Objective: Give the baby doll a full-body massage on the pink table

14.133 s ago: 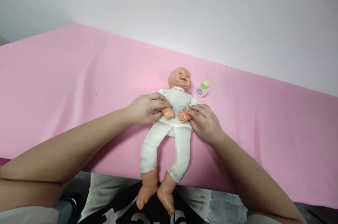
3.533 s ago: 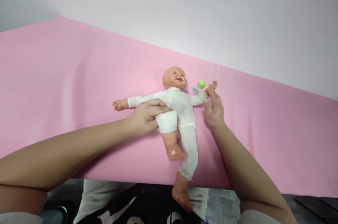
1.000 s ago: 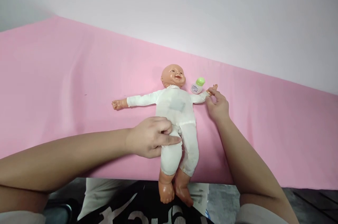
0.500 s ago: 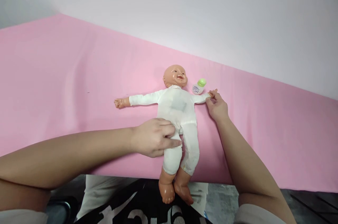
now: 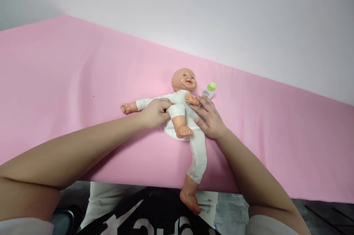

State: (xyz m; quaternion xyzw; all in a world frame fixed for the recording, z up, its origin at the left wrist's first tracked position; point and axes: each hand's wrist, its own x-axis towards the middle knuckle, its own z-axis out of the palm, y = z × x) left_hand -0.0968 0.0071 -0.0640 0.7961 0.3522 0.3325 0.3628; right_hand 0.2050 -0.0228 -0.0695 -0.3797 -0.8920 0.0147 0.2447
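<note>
Head view: a plastic baby doll in a white cloth suit (image 5: 184,117) lies on its back on the pink cloth-covered table (image 5: 69,80), head towards the far wall and close to the table's front edge. The left hand (image 5: 155,113) is closed around the doll's bent leg at the thigh, fingers wrapped over the white fabric, so that the knee is folded up over the belly and the bare foot (image 5: 184,131) points up and towards the camera. The right hand (image 5: 208,117) lies with loosely spread fingers on the doll's side, pressing one small arm across the chest; it rests on the doll and grips nothing firmly. The doll's other arm (image 5: 132,106) stretches out flat on the cloth, and its other leg (image 5: 197,157) runs straight down, with the foot hanging past the table edge above the person's lap. A small white bottle with a green cap (image 5: 209,90) lies just beside the doll's head, apart from both hands.

Judging by this pose, the step in hand is bending one leg towards the trunk while the crossed arm is held in place. The next move would call for a gentle, steady hold at the thigh and a light hand on the chest, so that the doll does not slide towards the edge.
</note>
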